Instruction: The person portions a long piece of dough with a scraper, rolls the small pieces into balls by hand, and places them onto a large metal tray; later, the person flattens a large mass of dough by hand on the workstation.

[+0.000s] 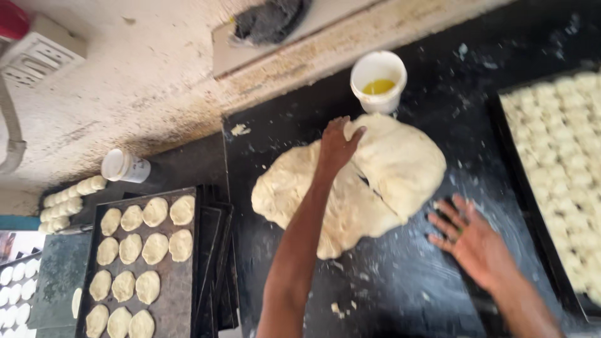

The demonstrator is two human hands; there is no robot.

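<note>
Head view, worktop seen from above. Nearest, the right hand (468, 238) is lying palm-down and flat on the dark floured worktop (400, 281), its fingers spread and released, grasping nothing; it is resting just right of the dough and apart from it. At near left, a dark baking tray (181, 281) is bearing rows of flattened oval dough pieces (143, 250), and it is sitting on a stack of further empty trays. In the middle of the worktop, the large mass of dough (388, 181) is lying with a fold or seam running across it. The left hand (336, 149) is reaching over it from the near side, its fingers curled loosely and pressing into the far part of the dough, near the seam; whether they are gripping a fold cannot be told. At right, a second tray (510, 163) is carrying many small dough pieces. Farther, a white bucket (378, 80) holding yellow liquid is standing just beyond the dough. At far left, a small white cup (125, 166) is lying on its side.
</note>
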